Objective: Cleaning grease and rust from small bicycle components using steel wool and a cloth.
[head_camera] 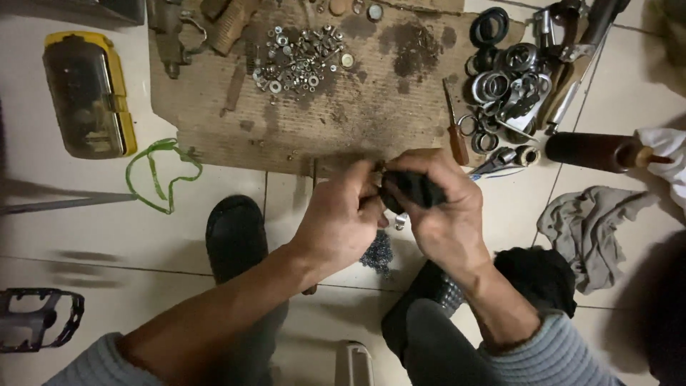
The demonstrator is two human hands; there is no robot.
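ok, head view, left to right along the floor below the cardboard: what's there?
Pedal → green cord → left shoe → left hand → right hand → black rag → grey rag.

There are two hands, the left hand and the right hand, two black shoes, one screwdriver, one yellow case, one grey rag, one pedal, and one green cord.

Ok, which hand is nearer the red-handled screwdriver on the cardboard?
Right. The right hand sits just below the screwdriver; the left hand is farther off, down to its left.
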